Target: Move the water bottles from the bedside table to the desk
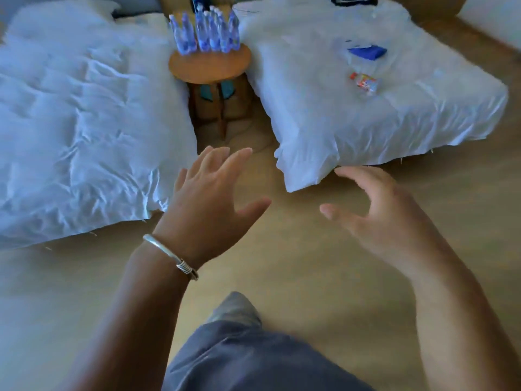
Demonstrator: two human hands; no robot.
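**Reaching toward the bottles, both hands empty**

Standing at the far end of the gap between two beds, at about twelve o'clock from my view, the water bottles point(205, 32) cluster upright on the back half of the round wooden bench point(210, 64). My left hand point(210, 193) is stretched forward over the floor point(282, 263), its fingers point(236, 162) straight and slightly spread, holding nothing; a silver bracelet point(170, 256) sits on that wrist. My right hand point(386, 213) hovers at three o'clock of the left, fingers point(349, 172) loosely curved and apart, also empty. Left bed point(79, 114) lies at ten o'clock, right bed point(366, 108) at two o'clock, with a blue packet point(366, 52) and a small colourful bottle point(363, 81) lying on it.
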